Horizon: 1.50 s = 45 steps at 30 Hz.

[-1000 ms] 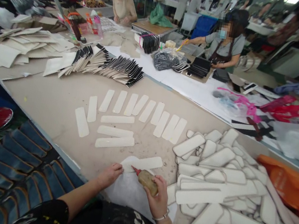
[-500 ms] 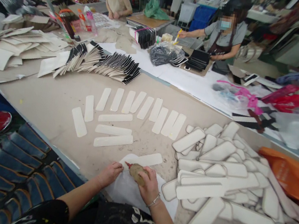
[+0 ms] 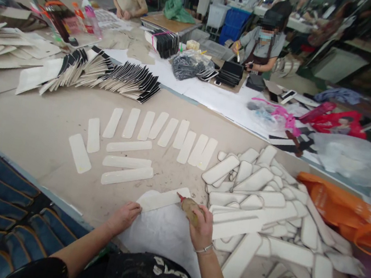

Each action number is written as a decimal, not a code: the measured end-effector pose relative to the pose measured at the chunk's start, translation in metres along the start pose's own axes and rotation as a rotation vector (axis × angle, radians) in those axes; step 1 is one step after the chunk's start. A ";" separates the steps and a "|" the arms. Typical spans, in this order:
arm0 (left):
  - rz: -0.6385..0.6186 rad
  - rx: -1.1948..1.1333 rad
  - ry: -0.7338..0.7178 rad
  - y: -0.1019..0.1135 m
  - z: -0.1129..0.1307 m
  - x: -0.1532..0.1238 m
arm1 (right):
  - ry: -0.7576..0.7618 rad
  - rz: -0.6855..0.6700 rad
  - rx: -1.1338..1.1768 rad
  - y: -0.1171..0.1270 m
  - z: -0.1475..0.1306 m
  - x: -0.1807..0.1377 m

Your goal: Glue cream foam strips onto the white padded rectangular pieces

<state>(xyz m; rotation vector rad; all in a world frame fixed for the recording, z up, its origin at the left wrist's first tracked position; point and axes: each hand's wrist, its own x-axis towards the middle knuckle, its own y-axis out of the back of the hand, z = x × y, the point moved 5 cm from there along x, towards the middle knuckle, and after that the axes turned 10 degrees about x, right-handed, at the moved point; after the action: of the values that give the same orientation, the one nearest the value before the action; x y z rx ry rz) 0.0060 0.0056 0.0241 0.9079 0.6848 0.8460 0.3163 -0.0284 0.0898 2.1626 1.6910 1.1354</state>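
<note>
My right hand [image 3: 201, 229] is wrapped round a brownish squeeze bottle [image 3: 191, 209] with a red nozzle. The nozzle tip is at the right end of a pale, rounded strip [image 3: 163, 200], close to its surface; I cannot tell whether it touches. My left hand [image 3: 124, 219] pinches the strip's left end between thumb and fingers. Beneath the strip lies a white sheet [image 3: 159, 232] on the table's near edge. Beyond my hands, several similar strips [image 3: 129, 163] lie spread out on the tabletop, some flat across and others in a row pointing away from me.
A heap of grey-edged pale pieces [image 3: 265, 195] covers the right side, beside an orange bag [image 3: 334, 206]. Fanned black-and-white pieces [image 3: 127, 79] stand at the back left. Dark blue panels [image 3: 0, 205] lie below the table's left edge. A co-worker [image 3: 263, 47] sits across the table.
My right hand has moved the bottle rightwards along the strip, from near my left hand to the far right end. The left hand stays at the strip's left end. The view has shifted right.
</note>
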 end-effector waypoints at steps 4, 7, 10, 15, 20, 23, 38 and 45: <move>-0.003 0.035 -0.009 0.000 -0.001 0.001 | -0.018 0.037 -0.041 0.012 0.014 0.000; 0.002 0.029 -0.020 -0.001 -0.003 0.002 | -0.037 0.063 -0.065 0.018 0.019 0.000; 0.015 0.011 -0.016 -0.002 -0.005 0.002 | -0.060 0.098 -0.074 0.022 0.019 -0.001; -0.028 0.026 0.018 -0.002 -0.004 0.002 | -0.058 0.012 0.093 0.003 -0.005 -0.004; -0.046 0.031 0.041 -0.003 -0.003 0.003 | -0.017 -0.158 0.220 -0.038 -0.044 -0.006; -0.039 0.030 0.039 -0.003 -0.003 0.003 | 0.019 -0.227 0.257 -0.056 -0.058 -0.005; -0.004 0.054 -0.003 -0.004 -0.003 0.004 | 0.037 -0.328 0.266 -0.054 -0.067 -0.018; -0.069 0.135 0.000 -0.003 0.001 0.009 | 0.008 -0.172 0.161 -0.020 -0.038 -0.020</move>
<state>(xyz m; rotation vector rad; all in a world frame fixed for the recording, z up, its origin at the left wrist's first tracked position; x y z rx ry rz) 0.0124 0.0112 0.0205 0.9989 0.7763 0.7453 0.2751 -0.0508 0.0957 2.0527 1.9910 0.9943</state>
